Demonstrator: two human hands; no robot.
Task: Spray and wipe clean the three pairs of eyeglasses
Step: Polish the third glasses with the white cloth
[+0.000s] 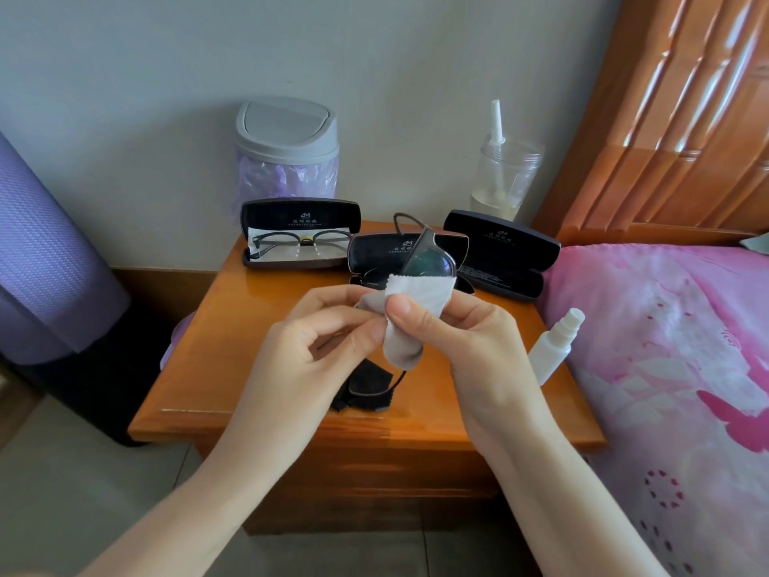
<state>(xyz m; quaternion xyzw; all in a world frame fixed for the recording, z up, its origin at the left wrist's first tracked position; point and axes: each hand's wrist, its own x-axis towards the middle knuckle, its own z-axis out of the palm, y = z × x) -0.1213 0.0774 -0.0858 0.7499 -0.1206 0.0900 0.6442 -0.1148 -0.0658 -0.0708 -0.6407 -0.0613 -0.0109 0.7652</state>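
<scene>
Above the wooden nightstand (233, 368) I hold a pair of dark-framed eyeglasses (428, 260) upright, one lens showing above a pale grey cloth (410, 322). My right hand (466, 343) pinches the cloth around the lower lens with thumb and fingers. My left hand (308, 347) grips the cloth-covered glasses from the left. A second pair of eyeglasses (299, 243) lies in an open black case (299, 214) at the back left. A third pair (370, 385) rests on a dark cloth near the front edge, partly hidden by my hands. A white spray bottle (553, 347) lies at the nightstand's right edge.
Two more open black cases (499, 256) (374, 251) stand at the back middle and right. A grey-lidded bin (287, 147) and a clear jar (505, 177) sit behind. A pink-covered bed (666, 368) borders the right side; a purple roll (45, 251) stands left.
</scene>
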